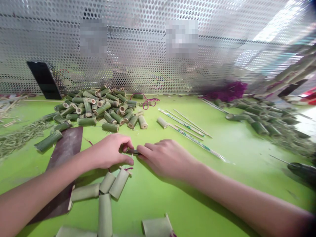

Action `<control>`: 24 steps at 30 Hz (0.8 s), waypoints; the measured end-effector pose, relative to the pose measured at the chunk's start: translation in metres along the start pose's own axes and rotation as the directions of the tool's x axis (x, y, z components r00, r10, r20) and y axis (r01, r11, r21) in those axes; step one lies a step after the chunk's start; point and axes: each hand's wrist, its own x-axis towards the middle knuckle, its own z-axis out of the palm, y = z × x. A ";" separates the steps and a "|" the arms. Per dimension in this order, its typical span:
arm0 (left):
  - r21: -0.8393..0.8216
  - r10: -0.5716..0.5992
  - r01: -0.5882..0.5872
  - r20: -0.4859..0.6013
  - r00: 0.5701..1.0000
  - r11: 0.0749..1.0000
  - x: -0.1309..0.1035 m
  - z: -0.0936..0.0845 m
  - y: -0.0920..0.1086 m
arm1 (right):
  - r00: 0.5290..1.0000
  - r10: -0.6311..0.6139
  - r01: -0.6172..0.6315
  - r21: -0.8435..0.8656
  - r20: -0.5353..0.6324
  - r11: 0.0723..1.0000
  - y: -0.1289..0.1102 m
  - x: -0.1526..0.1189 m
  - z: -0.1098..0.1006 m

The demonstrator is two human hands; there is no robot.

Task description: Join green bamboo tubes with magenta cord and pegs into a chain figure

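Observation:
My left hand (pixel 111 151) is curled, its thumb and forefinger closed about a short thin bamboo stick (pixel 132 156). From the fingers of my right hand (pixel 168 158) a slim dark tool (pixel 133 151) points left and meets that stick; its exact kind is hard to make out. Just below my left hand lies a jointed figure of pale bamboo tubes, with one tube (pixel 119 183) tied by purple string (pixel 128 169). Another tube (pixel 85 192) sticks out to the left, and a longer one (pixel 105 214) runs toward me. Nearer the front edge is a separate short bamboo piece (pixel 157 227).
Cut green bamboo tubes (pixel 98 105) are heaped at the back, beside a propped phone (pixel 44 80). A brown strip (pixel 65 148) lies under my left forearm. Wrapped sticks (pixel 195 140) lie right of centre. An awl-like tool (pixel 300 169) is at far right. Perforated metal (pixel 148 72) stands behind.

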 end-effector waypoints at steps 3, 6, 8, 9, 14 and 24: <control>0.001 0.002 -0.002 -0.006 1.000 1.000 0.000 0.000 0.001 | 1.000 -0.006 0.006 0.001 0.001 1.000 0.000 0.001 0.000; 0.006 0.006 -0.006 -0.013 1.000 1.000 0.000 0.000 0.002 | 1.000 -0.009 0.009 0.001 0.002 1.000 0.000 0.001 0.000; 0.004 0.005 -0.005 -0.012 1.000 1.000 0.000 0.000 0.001 | 1.000 -0.008 0.008 -0.002 0.006 1.000 0.000 0.001 0.000; 0.004 0.007 -0.007 -0.010 1.000 1.000 0.000 0.001 0.001 | 1.000 -0.007 0.007 -0.002 0.008 1.000 0.000 0.001 0.000; 0.056 0.064 -0.061 -0.061 0.996 0.997 -0.002 0.004 -0.003 | 0.999 -0.017 0.017 -0.004 0.031 1.000 -0.002 0.001 -0.001; 0.120 0.113 -0.102 -0.091 0.989 0.988 -0.007 0.006 0.000 | 0.994 -0.070 0.071 -0.002 0.083 0.998 -0.001 0.002 -0.005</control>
